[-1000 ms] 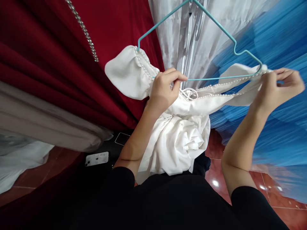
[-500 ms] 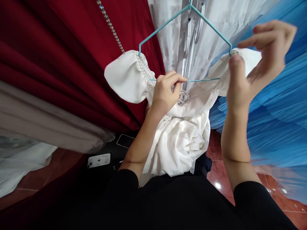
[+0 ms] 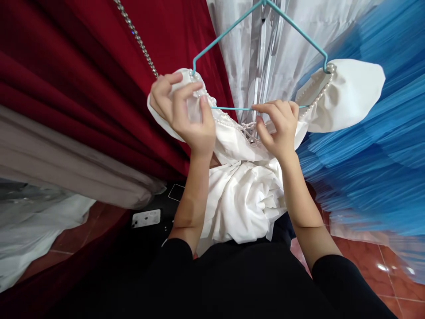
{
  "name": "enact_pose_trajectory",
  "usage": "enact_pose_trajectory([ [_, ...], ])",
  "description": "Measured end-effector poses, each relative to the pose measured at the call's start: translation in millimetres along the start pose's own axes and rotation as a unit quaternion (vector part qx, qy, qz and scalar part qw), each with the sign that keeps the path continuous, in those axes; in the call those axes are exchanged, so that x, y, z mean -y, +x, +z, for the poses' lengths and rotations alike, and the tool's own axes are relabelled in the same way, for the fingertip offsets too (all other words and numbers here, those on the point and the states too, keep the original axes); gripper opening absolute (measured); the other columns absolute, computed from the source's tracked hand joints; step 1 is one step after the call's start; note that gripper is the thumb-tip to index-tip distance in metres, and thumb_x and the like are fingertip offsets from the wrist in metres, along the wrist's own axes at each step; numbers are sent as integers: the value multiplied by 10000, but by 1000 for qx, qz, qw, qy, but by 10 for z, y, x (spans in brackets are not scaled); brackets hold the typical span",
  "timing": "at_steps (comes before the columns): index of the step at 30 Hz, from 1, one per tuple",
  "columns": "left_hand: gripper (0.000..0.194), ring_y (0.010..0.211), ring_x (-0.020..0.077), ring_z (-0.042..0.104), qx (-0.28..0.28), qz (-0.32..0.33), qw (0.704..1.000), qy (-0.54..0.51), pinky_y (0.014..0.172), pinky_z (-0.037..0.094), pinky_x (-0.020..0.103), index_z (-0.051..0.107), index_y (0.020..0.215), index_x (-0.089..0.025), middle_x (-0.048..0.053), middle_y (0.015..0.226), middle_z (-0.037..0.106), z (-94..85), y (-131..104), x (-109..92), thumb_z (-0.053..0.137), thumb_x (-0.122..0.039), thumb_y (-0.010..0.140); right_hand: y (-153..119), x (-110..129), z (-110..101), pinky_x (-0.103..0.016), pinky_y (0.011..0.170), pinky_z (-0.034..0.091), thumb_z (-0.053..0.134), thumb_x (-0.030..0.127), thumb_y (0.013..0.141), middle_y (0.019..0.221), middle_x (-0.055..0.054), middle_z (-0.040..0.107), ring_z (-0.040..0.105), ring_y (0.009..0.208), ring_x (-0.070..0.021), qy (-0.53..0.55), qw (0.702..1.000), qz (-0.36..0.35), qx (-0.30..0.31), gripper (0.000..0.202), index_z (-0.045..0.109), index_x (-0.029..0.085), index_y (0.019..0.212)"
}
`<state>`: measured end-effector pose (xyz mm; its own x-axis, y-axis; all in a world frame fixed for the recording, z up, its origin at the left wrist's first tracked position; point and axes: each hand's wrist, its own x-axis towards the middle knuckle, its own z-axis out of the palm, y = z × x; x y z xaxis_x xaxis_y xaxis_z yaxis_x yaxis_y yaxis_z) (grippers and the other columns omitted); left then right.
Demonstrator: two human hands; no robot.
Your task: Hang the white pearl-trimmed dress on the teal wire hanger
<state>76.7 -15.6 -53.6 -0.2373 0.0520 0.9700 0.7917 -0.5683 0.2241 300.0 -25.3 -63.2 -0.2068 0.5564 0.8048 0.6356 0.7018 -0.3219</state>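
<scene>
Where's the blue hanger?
In the head view's upper middle, the hanger meets the white dress at both ends; the right hand is at its bottom bar.

This looks like a formal-dress shop or its stockroom, though which cannot be told; a pearl-trimmed white dress (image 3: 245, 199) is on a turquoise hanger (image 3: 229, 31); blue tulle (image 3: 381, 168) crowds one side, red cloth (image 3: 89, 75) with a rhinestone strand (image 3: 137, 40) the other; red tiles (image 3: 361, 261) floor it.
</scene>
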Motion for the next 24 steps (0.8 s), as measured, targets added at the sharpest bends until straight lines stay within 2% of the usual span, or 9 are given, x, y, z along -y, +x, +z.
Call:
enact_pose_trajectory([
  [2, 399, 1277, 227, 549, 31, 18, 999, -23, 1214, 422, 442, 699, 1237, -262, 23, 1296, 615, 23, 62, 298, 830, -60, 919, 8, -10, 12, -594, 1177, 446, 506, 250, 1015, 1092, -16, 730, 701, 1059, -258, -10, 1000, -8, -2, 316, 717, 352, 1226],
  [4, 559, 1218, 164, 611, 86, 1, 994, -64, 1146, 478, 344, 674, 1225, -237, -28, 1242, 661, 74, 125, 548, 761, 156, 837, 11, -37, 7, -600, 1183, 440, 513, 258, 1014, 1099, -15, 729, 696, 1060, -255, -19, 1000, -2, 4, 319, 728, 362, 1225],
  [6, 598, 1083, 103, 672, 110, -37, 991, -72, 1024, 542, 253, 669, 1110, -205, -83, 1099, 710, 136, 203, 714, 633, 288, 772, 15, -67, -18, -596, 1164, 451, 518, 266, 1015, 1091, -21, 732, 691, 1051, -260, -20, 1000, 5, 15, 310, 738, 364, 1210],
  [9, 582, 884, 53, 669, 141, -102, 984, -36, 831, 552, 168, 659, 955, -180, -132, 883, 696, 189, 373, 824, 610, 336, 688, 28, -98, -69, -595, 1148, 449, 524, 264, 1010, 1100, -27, 736, 682, 1040, -265, -14, 1000, 6, 27, 304, 744, 357, 1198],
  [12, 559, 817, 45, 644, 160, -135, 978, -13, 706, 513, 157, 661, 903, -161, -120, 826, 674, 116, 546, 860, 605, 348, 679, 41, -122, -95, -564, 1135, 450, 523, 245, 1002, 1099, -29, 735, 675, 1034, -253, -17, 999, 1, 32, 305, 750, 340, 1182],
  [15, 570, 767, 47, 610, 111, -169, 979, 18, 666, 500, 156, 660, 867, -148, -98, 802, 665, -90, 606, 831, 509, 365, 671, 46, -149, -87, -519, 1096, 470, 517, 227, 997, 1098, -36, 730, 675, 1043, -244, -18, 999, -11, 37, 318, 750, 326, 1189],
  [17, 529, 744, 55, 603, 103, -216, 971, 30, 633, 499, 156, 664, 843, -144, -84, 789, 663, -259, 566, 737, 531, 338, 672, 44, -165, -76, -519, 1080, 474, 509, 232, 1004, 1113, -33, 723, 673, 1047, -246, -15, 999, -21, 37, 330, 740, 328, 1219],
  [20, 400, 754, 90, 676, 126, -297, 946, 6, 651, 550, 189, 704, 870, -125, -51, 798, 699, -474, 449, 517, 633, 241, 725, 40, -189, -79, -527, 1066, 468, 502, 241, 1019, 1111, -30, 710, 665, 1032, -249, -15, 999, -32, 31, 332, 735, 330, 1237],
  [24, 315, 735, 132, 723, 165, -345, 924, 20, 682, 583, 241, 749, 852, -123, -48, 750, 717, -612, 348, 409, 664, 153, 727, 39, -209, -105, -520, 1060, 457, 498, 227, 1027, 1094, -29, 698, 654, 1032, -247, -15, 999, -38, 27, 346, 734, 340, 1254],
])
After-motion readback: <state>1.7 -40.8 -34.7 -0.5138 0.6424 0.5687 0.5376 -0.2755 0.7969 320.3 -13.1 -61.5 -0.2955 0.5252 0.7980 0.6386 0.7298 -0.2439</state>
